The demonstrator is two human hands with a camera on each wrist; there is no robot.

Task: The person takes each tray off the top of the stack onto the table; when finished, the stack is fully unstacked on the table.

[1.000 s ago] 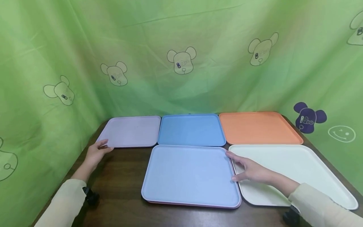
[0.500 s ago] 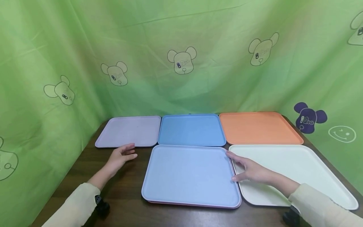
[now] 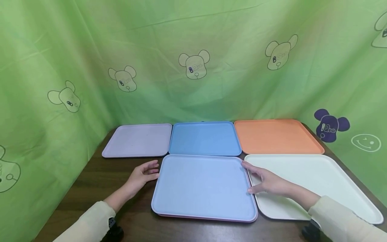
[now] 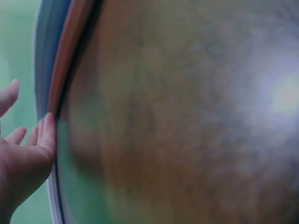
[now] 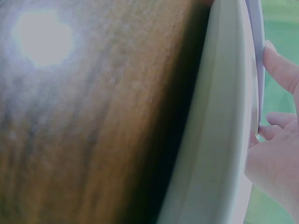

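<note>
A pale blue tray (image 3: 204, 188) lies on top of a small stack at the front middle, and a pinkish edge shows under its near side. My left hand (image 3: 142, 176) is at the stack's left edge, fingertips right at the rim, fingers loosely bent and spread from the thumb. In the left wrist view the fingers of the left hand (image 4: 28, 161) reach the tray edges. At the right edge, the thumb and fingertips of my right hand (image 3: 269, 181) touch the stack's side. This hand overlaps the white tray (image 3: 314, 181) to its right.
Along the back of the brown table (image 3: 81, 198) lie a lilac tray (image 3: 139, 139), a blue tray (image 3: 205, 138) and an orange tray (image 3: 276, 136) side by side. A green curtain (image 3: 193, 101) with printed bear heads hangs behind and at both sides.
My left hand has moved right, from the lilac tray's near-left corner to the left edge of the stack. The right hand and the trays have stayed in place.
</note>
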